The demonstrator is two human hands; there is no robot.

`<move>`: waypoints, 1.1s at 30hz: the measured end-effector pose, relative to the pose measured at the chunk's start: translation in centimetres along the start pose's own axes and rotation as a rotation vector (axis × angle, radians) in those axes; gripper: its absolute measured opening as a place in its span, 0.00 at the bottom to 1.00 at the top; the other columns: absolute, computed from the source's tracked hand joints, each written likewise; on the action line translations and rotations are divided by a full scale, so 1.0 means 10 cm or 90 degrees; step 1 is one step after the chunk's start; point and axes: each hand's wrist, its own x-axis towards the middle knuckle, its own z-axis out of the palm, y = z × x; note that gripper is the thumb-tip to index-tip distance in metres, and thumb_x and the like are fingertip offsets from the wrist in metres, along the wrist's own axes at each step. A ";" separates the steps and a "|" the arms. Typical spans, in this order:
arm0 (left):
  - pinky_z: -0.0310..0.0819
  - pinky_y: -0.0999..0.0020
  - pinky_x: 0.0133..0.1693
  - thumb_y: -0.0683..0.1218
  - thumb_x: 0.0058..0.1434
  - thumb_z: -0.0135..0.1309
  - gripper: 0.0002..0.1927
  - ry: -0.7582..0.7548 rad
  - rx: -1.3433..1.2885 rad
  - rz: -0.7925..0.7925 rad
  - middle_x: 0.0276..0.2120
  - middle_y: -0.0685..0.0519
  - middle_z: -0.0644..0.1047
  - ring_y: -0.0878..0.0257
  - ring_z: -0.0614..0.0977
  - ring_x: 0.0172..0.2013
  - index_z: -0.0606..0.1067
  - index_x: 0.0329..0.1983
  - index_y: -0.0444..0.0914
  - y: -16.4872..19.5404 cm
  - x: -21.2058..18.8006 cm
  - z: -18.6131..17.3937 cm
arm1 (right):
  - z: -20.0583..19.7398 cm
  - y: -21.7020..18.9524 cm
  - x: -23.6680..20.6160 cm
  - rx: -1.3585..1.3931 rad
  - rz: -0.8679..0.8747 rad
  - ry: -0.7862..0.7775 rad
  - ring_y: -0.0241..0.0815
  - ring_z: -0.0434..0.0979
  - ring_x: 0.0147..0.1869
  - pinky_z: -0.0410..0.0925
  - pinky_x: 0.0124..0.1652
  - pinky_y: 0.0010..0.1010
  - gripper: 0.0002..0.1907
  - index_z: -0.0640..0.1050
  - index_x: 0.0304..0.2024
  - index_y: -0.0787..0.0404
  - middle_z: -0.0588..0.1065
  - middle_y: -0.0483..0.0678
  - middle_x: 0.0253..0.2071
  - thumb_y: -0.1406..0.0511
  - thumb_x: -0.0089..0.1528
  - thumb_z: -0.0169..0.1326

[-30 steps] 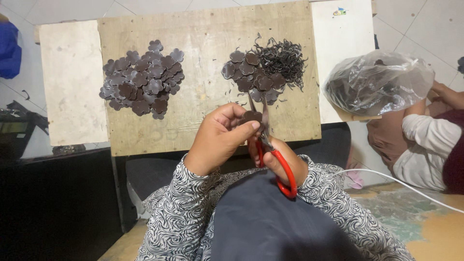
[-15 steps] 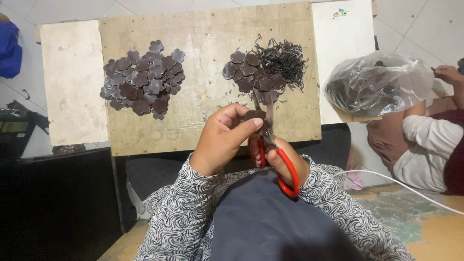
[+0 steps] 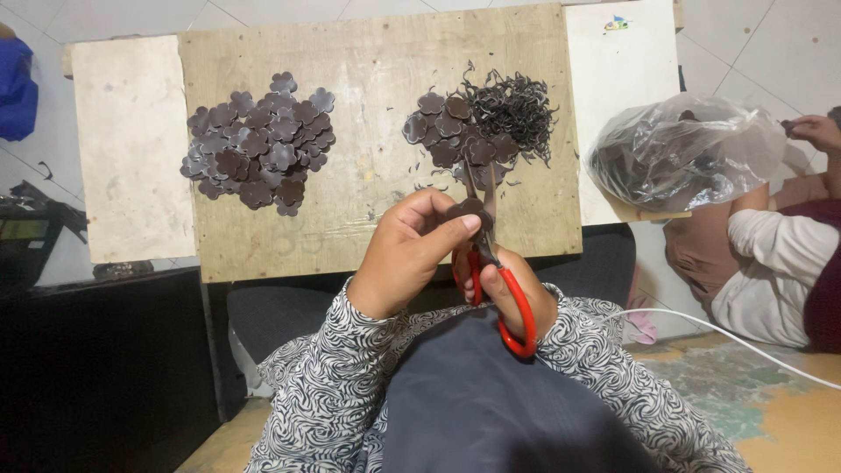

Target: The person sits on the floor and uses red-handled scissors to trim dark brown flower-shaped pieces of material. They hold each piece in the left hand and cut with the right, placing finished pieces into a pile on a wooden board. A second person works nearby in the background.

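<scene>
A small dark-brown flower-shaped leather piece [image 3: 467, 210] is pinched in the left hand [image 3: 412, 254], thumb on top, held just above the near edge of the bare plywood worktop [image 3: 368, 175]. The red-handled scissors [image 3: 499, 280] are gripped by the right hand [image 3: 512, 293], fingers through the loops, blades pointed up at the piece. Both hands are closed on their things, approx. at frame centre.

Progress, as judged: a tidy heap of dark-brown flower-shaped cutouts [image 3: 259, 144] is laid far left on the worktop. A smaller group of the same shapes [image 3: 451, 131] sits far right, touching a tangle of thin dark trimmings [image 3: 512, 105]. Which heap is trimmed vs. untrimmed can't be told for sure; the offcuts beside the right group suggest cutting is done there, and a good share seems handled already.

Packages & labels: a clear crumpled plastic bag with dark contents [image 3: 683, 153] is seen at right, beside a white board [image 3: 618, 96] which carries a small multicoloured sticker [image 3: 616, 22] at its far corner. A pale board [image 3: 131, 149] lies left of the worktop. Another person's hand [image 3: 815, 131] is seen at far right, near the bag, with a cream sleeve [image 3: 775, 254] below it. A white cable [image 3: 727, 333] runs across the floor at near right.
</scene>
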 end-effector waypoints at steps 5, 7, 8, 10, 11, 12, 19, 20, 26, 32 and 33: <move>0.75 0.71 0.28 0.41 0.68 0.56 0.07 -0.005 -0.038 -0.012 0.27 0.54 0.77 0.67 0.79 0.25 0.70 0.36 0.36 -0.05 0.02 0.01 | 0.04 0.01 0.00 -0.004 -0.021 0.033 0.33 0.65 0.35 0.65 0.37 0.24 0.32 0.68 0.40 0.63 0.66 0.43 0.33 0.40 0.70 0.41; 0.75 0.72 0.32 0.41 0.68 0.56 0.07 0.002 -0.012 0.004 0.29 0.54 0.78 0.68 0.78 0.28 0.71 0.36 0.36 -0.06 0.02 0.00 | 0.06 0.01 0.00 0.006 -0.025 0.043 0.32 0.64 0.34 0.64 0.36 0.24 0.30 0.67 0.40 0.62 0.65 0.43 0.32 0.41 0.70 0.41; 0.74 0.73 0.34 0.41 0.69 0.57 0.07 0.006 0.000 0.011 0.30 0.55 0.78 0.69 0.78 0.29 0.71 0.37 0.36 -0.07 0.02 0.00 | 0.07 0.02 0.00 0.008 -0.029 0.049 0.32 0.64 0.34 0.64 0.36 0.23 0.29 0.67 0.40 0.62 0.64 0.42 0.32 0.42 0.70 0.41; 0.74 0.73 0.37 0.41 0.68 0.57 0.06 0.024 0.038 0.014 0.32 0.55 0.78 0.70 0.78 0.33 0.72 0.37 0.36 -0.08 0.03 0.00 | 0.08 0.02 -0.01 0.014 -0.028 0.055 0.31 0.62 0.33 0.63 0.35 0.23 0.28 0.67 0.40 0.62 0.64 0.42 0.32 0.43 0.70 0.42; 0.74 0.73 0.39 0.41 0.68 0.57 0.06 0.033 0.057 0.016 0.33 0.55 0.79 0.71 0.78 0.34 0.72 0.37 0.36 -0.08 0.03 -0.01 | 0.08 0.02 -0.01 0.017 -0.022 0.056 0.31 0.62 0.33 0.63 0.34 0.22 0.28 0.67 0.40 0.62 0.63 0.41 0.32 0.43 0.70 0.42; 0.75 0.73 0.40 0.41 0.68 0.57 0.06 0.036 0.055 0.013 0.33 0.55 0.79 0.70 0.78 0.35 0.72 0.37 0.36 -0.08 0.04 -0.01 | 0.07 0.03 -0.01 0.021 -0.017 0.057 0.30 0.61 0.32 0.62 0.33 0.22 0.28 0.67 0.40 0.62 0.63 0.41 0.31 0.43 0.70 0.43; 0.77 0.73 0.45 0.41 0.68 0.58 0.05 0.049 0.066 0.033 0.36 0.55 0.80 0.70 0.80 0.38 0.75 0.40 0.34 -0.08 0.03 -0.05 | 0.05 0.05 -0.02 0.060 -0.019 0.057 0.30 0.59 0.31 0.58 0.31 0.22 0.27 0.67 0.40 0.61 0.61 0.40 0.30 0.43 0.70 0.46; 0.76 0.73 0.45 0.41 0.68 0.58 0.05 0.054 0.069 0.039 0.36 0.55 0.80 0.70 0.79 0.39 0.75 0.41 0.34 -0.08 0.03 -0.05 | 0.05 0.05 -0.03 0.066 -0.009 0.061 0.30 0.58 0.31 0.58 0.31 0.22 0.27 0.67 0.40 0.61 0.61 0.40 0.30 0.43 0.69 0.46; 0.74 0.74 0.42 0.41 0.67 0.58 0.06 0.067 0.067 0.029 0.36 0.55 0.80 0.71 0.79 0.38 0.76 0.42 0.33 -0.08 0.02 -0.08 | 0.00 0.03 -0.02 0.069 0.021 0.047 0.29 0.58 0.29 0.58 0.29 0.21 0.29 0.68 0.39 0.61 0.62 0.40 0.29 0.41 0.68 0.46; 0.76 0.75 0.41 0.42 0.68 0.56 0.06 0.091 0.069 0.032 0.34 0.56 0.80 0.71 0.79 0.36 0.76 0.39 0.34 -0.09 0.03 -0.07 | -0.01 0.03 0.00 0.019 -0.001 0.013 0.29 0.62 0.34 0.63 0.35 0.20 0.32 0.68 0.43 0.61 0.64 0.40 0.33 0.39 0.67 0.45; 0.76 0.75 0.41 0.42 0.68 0.56 0.06 0.089 0.071 0.038 0.34 0.56 0.80 0.71 0.78 0.36 0.76 0.39 0.34 -0.09 0.03 -0.07 | -0.02 0.03 0.00 0.012 -0.006 0.005 0.29 0.62 0.35 0.64 0.36 0.20 0.32 0.68 0.43 0.61 0.64 0.40 0.34 0.38 0.68 0.44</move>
